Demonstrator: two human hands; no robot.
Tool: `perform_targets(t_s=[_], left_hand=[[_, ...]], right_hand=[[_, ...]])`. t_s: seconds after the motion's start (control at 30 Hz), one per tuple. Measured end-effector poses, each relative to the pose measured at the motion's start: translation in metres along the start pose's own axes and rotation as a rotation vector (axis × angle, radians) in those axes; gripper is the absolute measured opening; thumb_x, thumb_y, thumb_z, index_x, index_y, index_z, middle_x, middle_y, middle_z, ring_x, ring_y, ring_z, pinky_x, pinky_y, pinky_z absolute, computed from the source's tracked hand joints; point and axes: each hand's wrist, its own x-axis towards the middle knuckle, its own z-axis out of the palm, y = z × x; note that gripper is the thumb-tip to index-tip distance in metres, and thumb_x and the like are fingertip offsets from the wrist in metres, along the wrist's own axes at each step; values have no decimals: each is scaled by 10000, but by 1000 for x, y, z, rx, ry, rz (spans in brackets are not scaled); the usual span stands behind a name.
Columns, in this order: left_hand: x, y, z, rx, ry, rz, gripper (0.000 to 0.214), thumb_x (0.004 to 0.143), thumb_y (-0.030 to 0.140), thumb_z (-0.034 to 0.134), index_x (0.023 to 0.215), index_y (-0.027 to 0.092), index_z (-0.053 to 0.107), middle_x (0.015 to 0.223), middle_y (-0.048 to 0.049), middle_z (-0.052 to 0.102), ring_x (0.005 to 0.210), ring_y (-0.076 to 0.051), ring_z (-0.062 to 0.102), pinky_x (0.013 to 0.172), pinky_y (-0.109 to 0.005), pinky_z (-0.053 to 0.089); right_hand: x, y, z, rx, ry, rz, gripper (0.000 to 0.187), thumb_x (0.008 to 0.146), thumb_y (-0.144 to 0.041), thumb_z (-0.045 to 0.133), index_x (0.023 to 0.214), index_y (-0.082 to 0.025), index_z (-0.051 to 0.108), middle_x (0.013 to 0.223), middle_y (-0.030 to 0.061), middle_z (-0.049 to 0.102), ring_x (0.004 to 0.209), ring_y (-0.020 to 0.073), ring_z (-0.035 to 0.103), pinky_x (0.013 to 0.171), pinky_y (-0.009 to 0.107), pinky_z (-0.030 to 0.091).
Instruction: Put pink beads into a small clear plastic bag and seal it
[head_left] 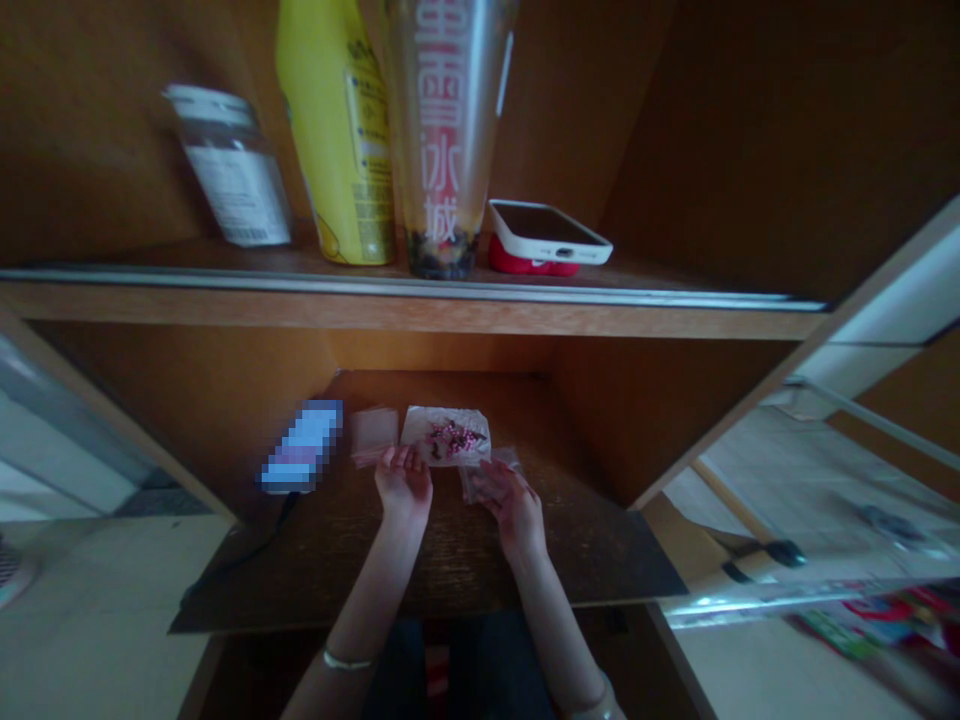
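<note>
A white sheet (418, 425), wrinkled like tissue or thin plastic, lies on the dark wooden desk top and bears a small pile of pink and dark bead-like pieces (454, 438). My left hand (405, 482) is at the sheet's near left corner, fingers curled together; whatever they pinch is hidden. To the right, my right hand (520, 508) has its thumb and fingers closed on a small clear plastic bag (480, 484), just below the sheet's right side. A stack of clear zip bags (374, 434) lies left of the sheet, beyond my left hand.
A phone with a blurred-out screen (301, 446) leans at the left, its cable trailing down the desk (600, 560). On the shelf (420, 312) above stand a white-lidded jar (234, 180), a yellow bottle (341, 150), a drink cup (447, 150) and a white-cased phone (551, 232).
</note>
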Motion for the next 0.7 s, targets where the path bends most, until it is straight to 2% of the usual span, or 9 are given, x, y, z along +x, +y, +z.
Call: perform_targets(t_s=[0.13, 0.23, 0.37, 0.43, 0.57, 0.7], left_hand=[[-2, -3, 1, 35, 41, 8, 306, 912, 206, 404, 627, 173, 511, 615, 16, 500, 525, -69, 497, 545, -180, 408], [-6, -8, -1, 105, 51, 37, 282, 884, 95, 441, 639, 163, 565, 650, 8, 572, 579, -60, 546, 598, -165, 428], [-12, -20, -10, 218, -114, 41, 227, 848, 36, 488, 770, 146, 671, 874, -46, 692, 783, -87, 642, 736, -177, 469], [-15, -27, -16, 278, -182, -7, 207, 838, 43, 510, 799, 139, 689, 890, -61, 705, 793, -109, 658, 737, -200, 485], [-19, -41, -24, 293, -222, -87, 162, 802, 42, 561, 744, 122, 690, 756, -49, 699, 640, -96, 639, 635, -196, 495], [-19, -50, -29, 241, -238, -98, 130, 757, 44, 612, 674, 119, 678, 709, -40, 695, 624, -93, 634, 646, -188, 498]], right_hand=[[1, 1, 0, -7, 4, 12, 216, 661, -313, 673, 833, -182, 673, 860, 52, 747, 648, 184, 691, 548, 273, 520], [2, 2, -1, -9, -8, -6, 224, 677, -321, 663, 856, -187, 677, 876, 54, 745, 653, 182, 689, 555, 277, 523], [1, 3, 0, -23, -27, -40, 248, 693, -337, 648, 889, -189, 684, 915, 63, 738, 688, 185, 691, 553, 272, 524], [0, 3, 3, -30, -36, -81, 228, 684, -324, 658, 865, -189, 689, 936, 66, 733, 737, 192, 693, 573, 273, 531], [-3, 4, 8, -82, -65, -192, 215, 684, -323, 686, 853, -190, 697, 957, 74, 730, 824, 206, 691, 705, 310, 550], [-9, 10, 11, -238, -123, -285, 279, 682, -314, 723, 925, -177, 706, 999, 77, 728, 938, 217, 675, 884, 355, 512]])
